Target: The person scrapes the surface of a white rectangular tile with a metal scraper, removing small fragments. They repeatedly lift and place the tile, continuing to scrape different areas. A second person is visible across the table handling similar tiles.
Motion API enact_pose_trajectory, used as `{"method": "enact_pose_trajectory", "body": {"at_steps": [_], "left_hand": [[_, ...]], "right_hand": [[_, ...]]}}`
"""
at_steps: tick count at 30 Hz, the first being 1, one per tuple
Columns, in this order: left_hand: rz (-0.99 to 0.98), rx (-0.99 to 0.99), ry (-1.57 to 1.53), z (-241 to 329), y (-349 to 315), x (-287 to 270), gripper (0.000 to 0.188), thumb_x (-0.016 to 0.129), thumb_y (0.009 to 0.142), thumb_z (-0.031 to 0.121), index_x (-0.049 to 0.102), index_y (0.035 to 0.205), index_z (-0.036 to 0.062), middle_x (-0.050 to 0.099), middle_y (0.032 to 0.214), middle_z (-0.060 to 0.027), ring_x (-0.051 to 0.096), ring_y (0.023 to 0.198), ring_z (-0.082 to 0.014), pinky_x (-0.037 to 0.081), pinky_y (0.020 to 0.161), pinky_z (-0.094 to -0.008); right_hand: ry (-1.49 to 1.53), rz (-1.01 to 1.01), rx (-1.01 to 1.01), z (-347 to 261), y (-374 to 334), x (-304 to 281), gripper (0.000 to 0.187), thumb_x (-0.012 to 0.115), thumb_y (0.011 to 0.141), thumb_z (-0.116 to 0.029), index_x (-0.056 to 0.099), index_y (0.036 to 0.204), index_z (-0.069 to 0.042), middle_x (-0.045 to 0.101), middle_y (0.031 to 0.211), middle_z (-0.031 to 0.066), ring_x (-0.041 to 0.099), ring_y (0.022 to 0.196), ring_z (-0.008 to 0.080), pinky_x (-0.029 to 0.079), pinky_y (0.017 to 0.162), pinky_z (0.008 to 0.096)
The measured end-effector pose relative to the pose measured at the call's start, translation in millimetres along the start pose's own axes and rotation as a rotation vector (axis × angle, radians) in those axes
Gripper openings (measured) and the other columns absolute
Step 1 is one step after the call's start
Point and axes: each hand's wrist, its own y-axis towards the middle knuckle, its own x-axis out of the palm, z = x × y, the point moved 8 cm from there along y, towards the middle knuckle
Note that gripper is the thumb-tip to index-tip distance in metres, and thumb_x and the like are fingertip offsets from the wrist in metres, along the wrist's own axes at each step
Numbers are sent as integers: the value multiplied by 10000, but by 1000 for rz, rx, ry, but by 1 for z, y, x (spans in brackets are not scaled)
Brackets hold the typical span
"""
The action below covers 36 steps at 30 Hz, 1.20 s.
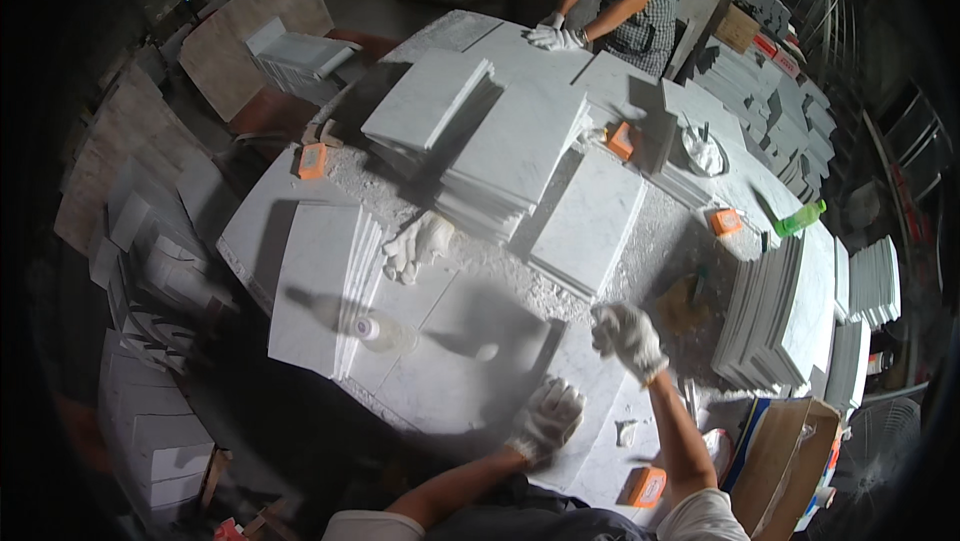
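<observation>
My left hand [550,421], in a white knit work glove, lies with its fingers stretched out on a pale marble tile [593,381] at the near side of the table. Just beyond it, my gloved right hand [628,343] is curled closed above the far part of that tile. Whatever its fingers may hold is hidden. A clear bottle with a white cap [367,328] and a pair of white gloves [418,246] are to the left. Near my right forearm lies an orange block [647,487].
Stacked tiles [520,156] cover much of the dusty table, with a tall stack [768,316] at right. A green bottle [801,218] lies beyond it. An opened cardboard box [790,461] stands near right. Across the table, a co-worker's gloved hands [556,34] rest on tiles.
</observation>
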Motion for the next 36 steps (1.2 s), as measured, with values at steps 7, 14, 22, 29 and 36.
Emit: {"method": "enact_pose_trajectory", "body": {"at_steps": [7,14,22,29,36], "left_hand": [[54,-101,65,-4,-1,-3,347,669,805,240,646,1145,173,554,1267,-46,521,1286,-266,502,1034,-410],[204,88,290,11,-3,-15,349,587,919,327,656,1219,161,582,1315,-37,513,1304,-277,385,1153,-485],[-369,492,288,85,-61,-20,501,416,1005,298,515,1454,98,447,1556,-61,341,1492,-298,218,1273,-485],[-537,533,719,27,40,3,599,265,1072,456,363,1591,175,208,1717,-75,128,1589,-270,38,1280,-505],[-260,346,733,26,115,9,694,331,1028,524,325,1612,150,317,1674,-101,206,1570,-298,53,1288,-507]], "right_hand": [[268,394,264,201,-194,28,246,697,990,-191,683,1176,-31,721,894,68,677,637,148,580,560,320],[352,341,178,167,-231,49,287,647,1026,-304,658,970,-22,640,729,35,604,567,119,499,469,271],[528,478,349,131,-295,24,425,603,1038,-422,655,973,-5,631,723,52,615,560,141,525,493,283],[472,478,523,172,-382,56,420,643,1024,-403,661,1056,15,655,786,64,643,616,144,553,558,294],[690,651,624,177,-438,84,382,642,1028,-362,676,1049,18,677,792,81,648,616,160,552,567,305]]}}
